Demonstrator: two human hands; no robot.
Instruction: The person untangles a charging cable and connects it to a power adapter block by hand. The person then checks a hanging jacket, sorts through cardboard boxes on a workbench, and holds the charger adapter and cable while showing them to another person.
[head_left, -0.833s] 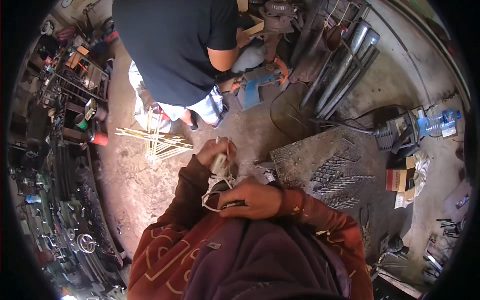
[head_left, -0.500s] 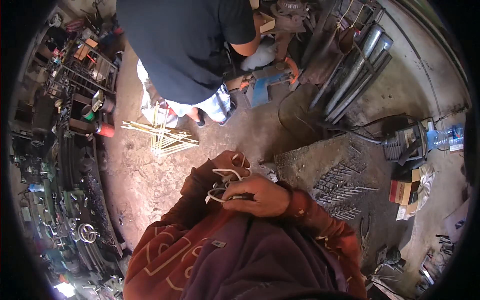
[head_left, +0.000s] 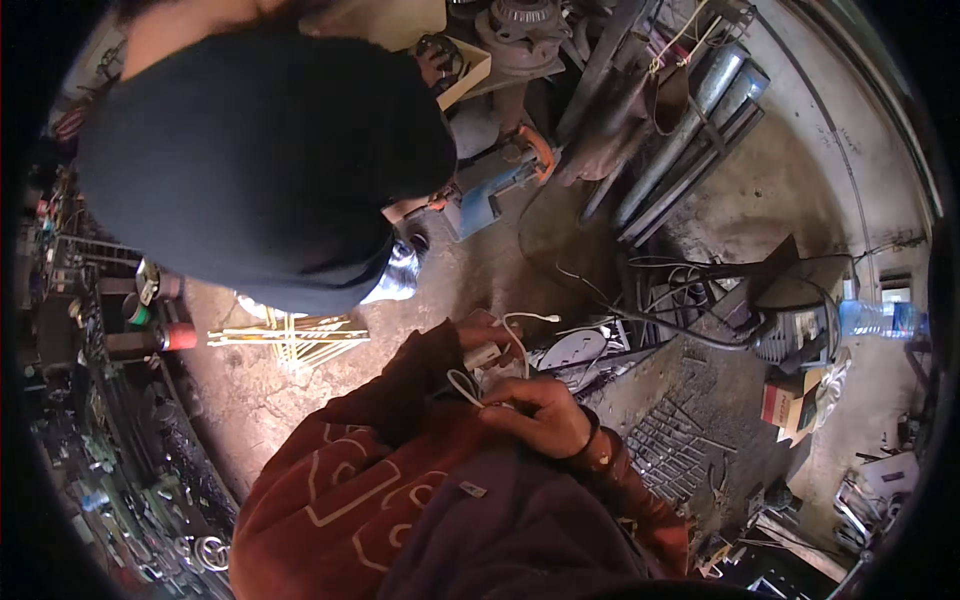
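Note:
A thin white cable (head_left: 522, 347) runs between my two hands in front of my chest. Its free end, with a small plug (head_left: 553, 318), sticks out to the right past my left fingers. My left hand (head_left: 487, 338) is closed round part of the cable and a small white block, whose kind I cannot make out. Closer to me, my right hand (head_left: 545, 415) pinches the cable, and a loop of it bulges out to the left of the fingers. What lies inside the right-hand grip is mostly hidden.
A person in a dark shirt (head_left: 260, 170) bends close at upper left, one hand at an open cardboard box (head_left: 466, 75). Pale sticks (head_left: 290, 340) lie on the floor. At right are a metal table (head_left: 640, 385) bearing several metal rods, leaning pipes (head_left: 690, 130) and a carton (head_left: 790, 400).
The cable's plug end now extends to the right, and the white block shows in my left hand. The other person has shifted left and nearer, leaning over. My view has turned somewhat.

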